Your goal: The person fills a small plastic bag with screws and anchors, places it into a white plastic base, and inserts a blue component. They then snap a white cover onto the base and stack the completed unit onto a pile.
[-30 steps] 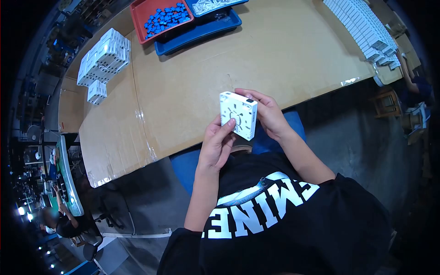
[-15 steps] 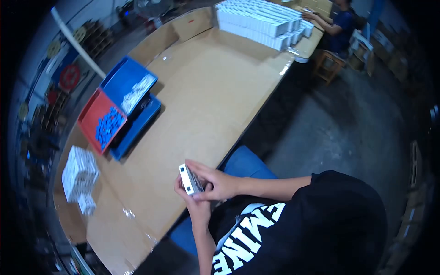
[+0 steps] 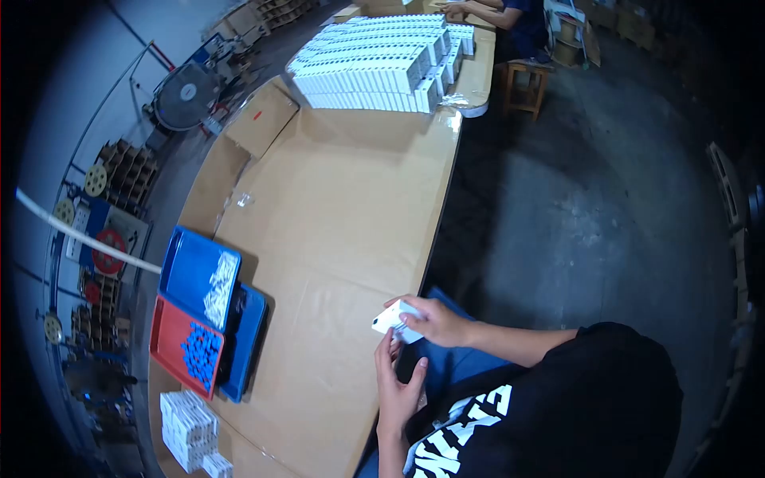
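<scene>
My right hand grips a small white square box by its near side and holds it tilted just over the front edge of the cardboard-covered table. Just below the box is my left hand, with its fingers spread and pointing up at it. The fingertips are close to the box, but I cannot tell whether they touch it.
A blue tray with white parts, a red tray of small blue parts and another blue tray under them sit at the table's left. White boxes are stacked in rows at the far end, more near left. Another person works far off beside a stool.
My head has turned, so the table swings across the view. The left hand has come off the box and opened; the right hand alone now holds it.
</scene>
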### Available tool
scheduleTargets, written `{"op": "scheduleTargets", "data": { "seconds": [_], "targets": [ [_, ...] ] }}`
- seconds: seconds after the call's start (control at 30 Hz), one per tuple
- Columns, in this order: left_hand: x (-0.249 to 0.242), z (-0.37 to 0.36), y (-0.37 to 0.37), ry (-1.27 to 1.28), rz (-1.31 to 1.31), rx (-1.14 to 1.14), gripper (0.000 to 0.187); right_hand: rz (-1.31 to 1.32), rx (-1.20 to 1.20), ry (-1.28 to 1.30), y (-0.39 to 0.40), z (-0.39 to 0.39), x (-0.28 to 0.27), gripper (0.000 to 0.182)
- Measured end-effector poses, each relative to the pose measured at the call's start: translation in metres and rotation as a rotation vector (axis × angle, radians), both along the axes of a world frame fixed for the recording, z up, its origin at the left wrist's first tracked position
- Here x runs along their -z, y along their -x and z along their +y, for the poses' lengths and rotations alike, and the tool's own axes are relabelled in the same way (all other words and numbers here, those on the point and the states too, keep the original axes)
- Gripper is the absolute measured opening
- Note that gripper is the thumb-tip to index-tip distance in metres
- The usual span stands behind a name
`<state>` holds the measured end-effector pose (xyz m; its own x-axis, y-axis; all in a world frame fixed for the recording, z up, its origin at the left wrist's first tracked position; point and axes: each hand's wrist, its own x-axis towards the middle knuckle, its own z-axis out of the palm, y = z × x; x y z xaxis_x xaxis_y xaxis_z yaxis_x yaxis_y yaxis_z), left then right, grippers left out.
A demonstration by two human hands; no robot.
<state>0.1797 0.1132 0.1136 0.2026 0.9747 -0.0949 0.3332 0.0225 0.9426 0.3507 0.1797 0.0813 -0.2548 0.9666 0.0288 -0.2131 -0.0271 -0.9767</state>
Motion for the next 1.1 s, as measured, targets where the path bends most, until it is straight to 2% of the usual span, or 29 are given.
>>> {"op": "scheduleTargets", "data": {
  "seconds": [0.03,0.1,0.17,0.23,0.27,0.37,0.43,0.47,0.53,0.57,0.63,0.7,0.73,0.83,0.93,1.0,1.1],
  "targets": [
    [-0.002,0.017,-0.011,0.013,-0.008,0.031,0.077,-0.100,0.075,-0.051,-0.016,0.018,0.012,0.027],
    [-0.007,0.055,-0.037,0.042,-0.063,0.022,0.070,-0.138,0.181,-0.010,-0.058,0.055,0.034,0.027],
    [-0.002,0.095,-0.060,-0.040,-0.114,0.053,0.063,0.023,0.423,-0.024,-0.104,0.095,0.033,0.028],
    [0.002,0.137,-0.084,-0.100,-0.097,0.073,0.056,0.025,0.786,-0.107,-0.161,0.146,0.032,0.031],
    [0.006,0.160,-0.094,-0.173,-0.058,0.110,0.054,0.145,0.902,0.019,-0.189,0.168,0.019,0.033],
    [0.022,0.216,-0.126,-0.298,0.002,0.162,0.047,0.106,1.185,-0.064,-0.291,0.247,0.014,0.035],
    [0.026,0.247,-0.146,-0.504,0.182,0.240,0.047,0.122,1.320,-0.180,-0.355,0.307,0.006,0.031],
    [0.025,0.259,-0.156,-0.524,0.213,0.271,0.048,0.046,1.374,-0.178,-0.394,0.339,0.012,0.037],
    [0.029,0.278,-0.175,-0.555,0.270,0.284,0.049,0.118,1.398,-0.202,-0.437,0.392,-0.007,0.056],
    [0.032,0.288,-0.184,-0.582,0.325,0.290,0.050,0.118,1.418,-0.218,-0.457,0.419,-0.015,0.056],
    [0.043,0.302,-0.194,-0.601,0.383,0.315,0.056,0.039,1.428,-0.194,-0.502,0.478,-0.020,0.047],
    [0.046,0.309,-0.199,-0.533,0.394,0.200,0.064,0.045,1.501,-0.202,-0.528,0.535,-0.028,0.040],
    [0.050,0.309,-0.196,-0.542,0.411,0.205,0.072,0.049,1.518,-0.192,-0.543,0.561,-0.030,0.039],
    [0.044,0.314,-0.198,-0.488,0.399,0.225,0.077,0.023,1.519,-0.172,-0.560,0.620,-0.034,0.034],
    [0.046,0.318,-0.201,-0.453,0.429,0.238,0.083,-0.120,1.542,-0.046,-0.588,0.668,-0.032,0.035],
    [0.042,0.320,-0.202,-0.399,0.457,0.259,0.086,-0.361,1.460,-0.048,-0.619,0.703,-0.020,0.034],
    [0.043,0.322,-0.202,-0.387,0.484,0.269,0.086,-0.499,1.596,-0.039,-0.640,0.751,-0.012,0.037]
  ]
}}
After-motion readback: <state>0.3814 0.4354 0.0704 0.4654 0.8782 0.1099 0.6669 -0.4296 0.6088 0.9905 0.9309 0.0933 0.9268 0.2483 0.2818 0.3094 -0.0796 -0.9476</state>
